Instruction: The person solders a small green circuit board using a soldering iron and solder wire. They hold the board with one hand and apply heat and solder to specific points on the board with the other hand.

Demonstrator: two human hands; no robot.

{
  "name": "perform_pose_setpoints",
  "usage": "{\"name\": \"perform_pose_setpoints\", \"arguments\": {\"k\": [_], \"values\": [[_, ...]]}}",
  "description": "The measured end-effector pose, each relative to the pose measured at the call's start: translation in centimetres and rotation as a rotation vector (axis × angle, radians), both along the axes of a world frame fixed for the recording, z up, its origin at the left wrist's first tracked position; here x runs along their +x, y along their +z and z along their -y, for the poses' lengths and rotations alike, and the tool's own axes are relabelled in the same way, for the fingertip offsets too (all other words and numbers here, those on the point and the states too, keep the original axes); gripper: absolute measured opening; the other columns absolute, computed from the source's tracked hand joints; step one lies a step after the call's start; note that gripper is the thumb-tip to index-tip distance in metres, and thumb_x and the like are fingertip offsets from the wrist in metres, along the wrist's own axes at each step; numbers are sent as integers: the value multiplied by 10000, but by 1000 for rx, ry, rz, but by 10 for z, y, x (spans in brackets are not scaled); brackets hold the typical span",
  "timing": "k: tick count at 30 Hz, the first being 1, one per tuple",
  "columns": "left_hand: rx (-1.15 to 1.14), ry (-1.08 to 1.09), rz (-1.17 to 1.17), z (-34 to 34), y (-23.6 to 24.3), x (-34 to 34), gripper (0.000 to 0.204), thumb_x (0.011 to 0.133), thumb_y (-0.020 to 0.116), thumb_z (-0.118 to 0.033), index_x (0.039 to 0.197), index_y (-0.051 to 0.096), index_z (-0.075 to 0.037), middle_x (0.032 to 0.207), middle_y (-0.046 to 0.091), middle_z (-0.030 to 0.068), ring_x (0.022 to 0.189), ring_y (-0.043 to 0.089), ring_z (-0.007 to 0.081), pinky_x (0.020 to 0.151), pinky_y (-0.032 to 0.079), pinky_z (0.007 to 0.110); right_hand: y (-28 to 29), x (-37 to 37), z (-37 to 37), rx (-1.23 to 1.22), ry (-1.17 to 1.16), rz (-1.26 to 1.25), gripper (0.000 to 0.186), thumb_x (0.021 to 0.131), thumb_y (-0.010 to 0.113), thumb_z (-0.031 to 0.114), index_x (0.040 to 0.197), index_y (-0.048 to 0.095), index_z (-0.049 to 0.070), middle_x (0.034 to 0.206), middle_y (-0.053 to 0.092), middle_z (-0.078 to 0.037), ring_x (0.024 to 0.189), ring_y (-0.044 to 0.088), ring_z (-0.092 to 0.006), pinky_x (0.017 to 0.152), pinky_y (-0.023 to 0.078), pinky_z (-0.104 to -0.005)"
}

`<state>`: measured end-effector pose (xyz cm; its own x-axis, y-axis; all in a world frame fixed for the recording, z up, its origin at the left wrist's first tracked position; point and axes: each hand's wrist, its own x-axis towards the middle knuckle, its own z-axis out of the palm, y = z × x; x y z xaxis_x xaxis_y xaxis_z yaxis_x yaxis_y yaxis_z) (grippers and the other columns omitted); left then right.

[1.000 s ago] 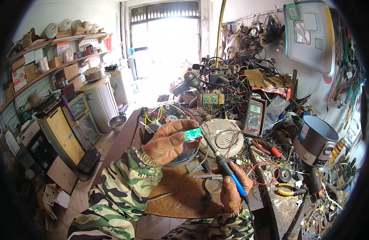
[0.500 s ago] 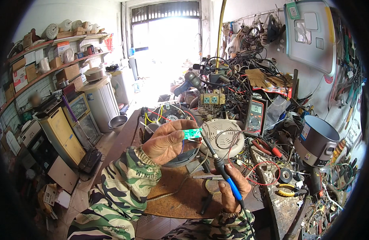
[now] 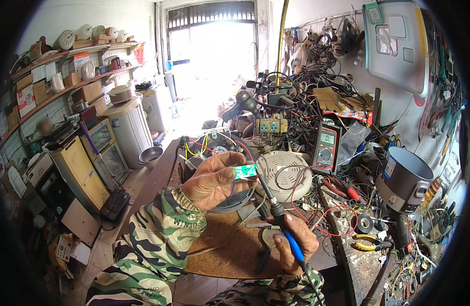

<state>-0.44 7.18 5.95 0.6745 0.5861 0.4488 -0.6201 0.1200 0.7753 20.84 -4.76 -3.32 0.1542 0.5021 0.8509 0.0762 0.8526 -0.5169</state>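
Note:
My left hand (image 3: 210, 178) pinches a small green circuit board (image 3: 245, 171) between thumb and fingers, above the workbench. A blue-handled soldering iron (image 3: 294, 246) is gripped in my right hand (image 3: 300, 239), its shaft slanting up and left. The iron's tip is at the board's right end; whether it touches cannot be made out. Behind and below the board sits a round dark appliance base (image 3: 229, 204) with red, yellow and blue wires. A round cream vented cover (image 3: 286, 189) lies just right of the board.
A multimeter (image 3: 327, 145) stands upright behind the cover. To the right are a grey pot body (image 3: 405, 178), black tape (image 3: 364, 223), yellow-handled pliers (image 3: 366, 246) and red-handled tools (image 3: 342, 188). Tangled cables (image 3: 306, 97) pile up at the back. Loaded shelves (image 3: 66, 97) line the left wall.
My right hand and the soldering iron have shifted very slightly, with the handle tilting a little left. The board and my left hand look almost unmoved.

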Motion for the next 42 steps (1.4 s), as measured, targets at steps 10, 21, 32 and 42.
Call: {"name": "perform_pose_setpoints", "arguments": {"k": [10,21,32,42], "values": [[-29,-15,2,0,1,-1,382,946,706,-174,1260,542,-31,1228,634,117,1187,611,288,1100,446,496,-3,1,2,-176,305,-302,483,888,741,127,1328,599,-11,1120,699,-272,1058,694,-337,907,552,-422],[28,84,-88,4,4,0,568,909,746,-294,1319,523,31,1383,547,193,1253,583,281,1113,458,462,-7,5,-5,-237,446,-464,534,870,763,156,1316,579,-72,1145,681,-299,1016,708,-360,928,558,-469],[80,42,-110,3,7,1,612,908,746,-298,1324,534,97,1530,378,221,1283,556,251,1107,465,403,-9,7,-7,-253,441,-452,541,877,757,219,1317,575,-38,1185,666,-270,975,696,-368,882,563,-476],[30,48,-152,4,6,-3,654,907,737,-335,1338,506,100,1430,500,180,1266,564,264,1118,445,431,-10,12,-13,-290,556,-524,556,883,743,238,1325,545,-35,1163,654,-259,1003,672,-357,899,552,-491]]}}
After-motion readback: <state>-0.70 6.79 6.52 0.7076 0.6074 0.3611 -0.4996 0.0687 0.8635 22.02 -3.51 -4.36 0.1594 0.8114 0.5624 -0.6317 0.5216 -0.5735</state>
